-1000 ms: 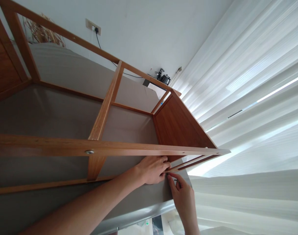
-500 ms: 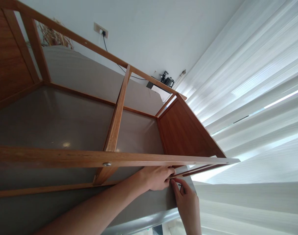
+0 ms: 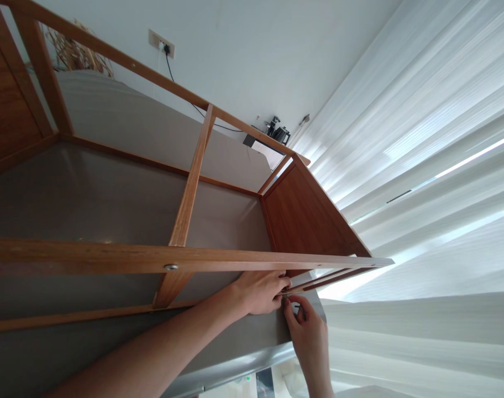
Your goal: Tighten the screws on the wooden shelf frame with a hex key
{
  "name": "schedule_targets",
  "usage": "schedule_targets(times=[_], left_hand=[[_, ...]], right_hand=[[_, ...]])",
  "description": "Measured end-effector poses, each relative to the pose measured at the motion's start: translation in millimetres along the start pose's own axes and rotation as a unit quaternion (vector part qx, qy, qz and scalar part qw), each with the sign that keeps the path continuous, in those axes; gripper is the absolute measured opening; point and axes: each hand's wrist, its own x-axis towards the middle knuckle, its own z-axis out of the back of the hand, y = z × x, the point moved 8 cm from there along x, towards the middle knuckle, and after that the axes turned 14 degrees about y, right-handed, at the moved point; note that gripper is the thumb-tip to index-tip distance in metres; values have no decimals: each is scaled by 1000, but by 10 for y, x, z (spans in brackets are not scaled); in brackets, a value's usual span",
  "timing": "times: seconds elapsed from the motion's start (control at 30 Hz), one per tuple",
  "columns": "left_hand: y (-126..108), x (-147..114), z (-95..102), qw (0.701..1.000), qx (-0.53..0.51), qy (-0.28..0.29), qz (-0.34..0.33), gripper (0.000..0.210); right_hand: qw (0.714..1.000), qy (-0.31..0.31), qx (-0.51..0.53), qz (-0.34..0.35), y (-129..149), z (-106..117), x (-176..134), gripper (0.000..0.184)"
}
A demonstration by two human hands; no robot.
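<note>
i see wooden furniture frame (image 3: 235,260) on grey table (image 3: 239,334); left hand (image 3: 261,293) curled around lower slat (image 3: 304,287) end, seemingly steadying it. right hand (image 3: 306,327) pinches thin dark piece (image 3: 297,307), too small to identify, beside slat, probably for fine control.

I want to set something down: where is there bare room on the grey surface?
The grey surface shows bare in two patches inside the wooden frame: left of the middle crossbar, and between that crossbar and the right end panel. It is crowded by the frame's near right corner, where the left hand and right hand sit close together.
</note>
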Motion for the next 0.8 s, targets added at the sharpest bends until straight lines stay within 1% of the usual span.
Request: schedule_targets(times=[0.23,0.4,0.53,0.63,0.73,0.8], left_hand=[[2,3,-6,1000,-9,9,4,35],[-8,6,-11,1000,-3,19,9,32],[6,19,-68,999,-24,44,19,33],[18,19,-76,997,-43,53,27,30],[17,2,-19,997,-51,54,31,26],[19,-11,23,996,-56,57,36,26]], right_hand=[[1000,-19,-13,-3,17,18,-30,40],[1000,-15,-24,-2,11,28,-26,39],[1000,-20,-15,-2,-28,29,-37,36],[999,-46,0,0,-33,42,-72,35],[997,-77,10,1,-23,58,-109,31],[996,-84,9,5,-12,52,-116,31]])
